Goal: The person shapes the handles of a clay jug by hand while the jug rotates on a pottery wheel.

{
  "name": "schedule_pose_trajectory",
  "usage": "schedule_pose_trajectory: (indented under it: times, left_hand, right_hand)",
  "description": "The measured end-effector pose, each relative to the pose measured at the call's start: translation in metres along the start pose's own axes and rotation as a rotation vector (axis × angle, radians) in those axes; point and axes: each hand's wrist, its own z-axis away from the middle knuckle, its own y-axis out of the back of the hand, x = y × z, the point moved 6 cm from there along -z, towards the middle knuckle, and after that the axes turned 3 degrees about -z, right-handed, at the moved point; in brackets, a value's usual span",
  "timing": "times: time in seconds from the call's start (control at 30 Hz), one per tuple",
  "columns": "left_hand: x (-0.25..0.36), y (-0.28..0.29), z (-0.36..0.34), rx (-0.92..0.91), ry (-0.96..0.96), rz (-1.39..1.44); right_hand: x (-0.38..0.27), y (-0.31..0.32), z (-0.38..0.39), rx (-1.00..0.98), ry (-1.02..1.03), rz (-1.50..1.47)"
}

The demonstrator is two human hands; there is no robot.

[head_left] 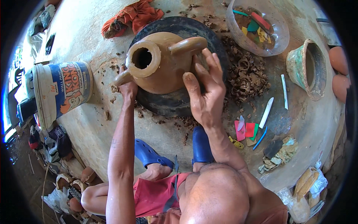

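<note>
A brown, wet-looking clay pot (167,80) with a round open mouth and two stubby side handles rests tilted on a dark round wheel head (158,106). Its mouth faces up and to the left. My left hand (128,86) grips the pot at its left handle, a fingertip showing beyond the handle; most of the fingers are hidden behind the clay. Beside the right handle is my right hand (207,89), fingers and thumb spread. Its fingers lie against or very close to the pot's right side; contact is hard to tell.
Clay shavings (246,76) lie right of the wheel. An orange cloth (136,16) and a clear tub (257,28) with coloured scraps lie beyond. A paint bucket (63,89) stands left, a green-stained pot (307,69) right. Small flat tools (266,112) lie near my right forearm.
</note>
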Motion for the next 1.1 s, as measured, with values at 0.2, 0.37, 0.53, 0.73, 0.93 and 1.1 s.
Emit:
schedule_pose_trajectory:
  times: [0.2, 0.37, 0.53, 0.73, 0.93, 1.1]
  left_hand:
    - [-0.012, 0.01, -0.013, -0.071, 0.008, 0.075]
    - [-0.016, -0.004, -0.006, -0.027, 0.159, -0.043]
    - [-0.016, -0.005, -0.002, -0.047, 0.256, -0.005]
    - [-0.009, -0.007, -0.013, -0.073, 0.194, 0.007]
    - [-0.005, -0.007, -0.015, -0.03, 0.094, 0.0]
    - [-0.005, -0.011, -0.019, -0.02, 0.103, -0.014]
  right_hand:
    - [-0.037, 0.027, -0.012, 0.069, 0.113, -0.046]
    - [-0.056, 0.0, -0.028, -0.302, 0.127, -0.005]
    - [-0.036, -0.003, -0.02, -0.382, 0.158, 0.019]
    - [-0.007, 0.038, -0.024, -0.178, 0.265, 0.083]
    - [-0.015, 0.003, -0.016, -0.342, 0.131, 0.085]
    - [-0.016, -0.004, -0.021, -0.352, 0.01, -0.04]
